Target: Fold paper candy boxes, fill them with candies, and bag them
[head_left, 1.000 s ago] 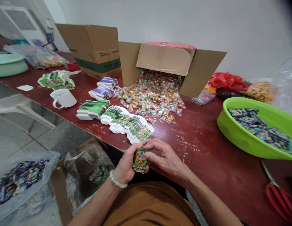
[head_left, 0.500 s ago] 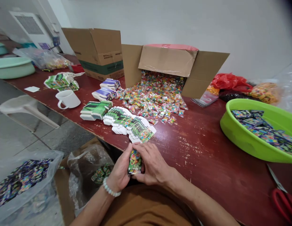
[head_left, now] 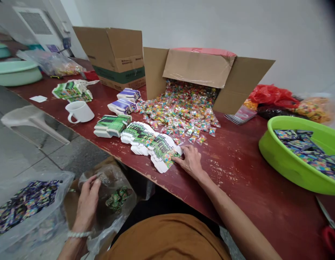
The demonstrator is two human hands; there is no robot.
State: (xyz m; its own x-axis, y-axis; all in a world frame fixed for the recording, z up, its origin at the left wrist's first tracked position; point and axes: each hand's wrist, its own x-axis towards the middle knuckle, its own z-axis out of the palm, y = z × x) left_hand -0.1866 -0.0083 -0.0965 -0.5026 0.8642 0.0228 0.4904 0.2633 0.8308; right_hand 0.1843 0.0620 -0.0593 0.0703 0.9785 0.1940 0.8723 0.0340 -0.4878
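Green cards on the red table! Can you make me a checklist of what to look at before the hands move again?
1. Right hand at the right end of the green cards: ok.
2. Right hand has a firm grip on a card: cannot tell.
3. Left hand has nothing in it: cannot tell, its palm is hidden.
4. Green packets in the clear bag: ok.
5. White mug upright and apart from the cards: ok.
6. Scissors away from both hands: ok.

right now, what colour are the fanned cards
The cards are mostly green with white flaps; see the head view.
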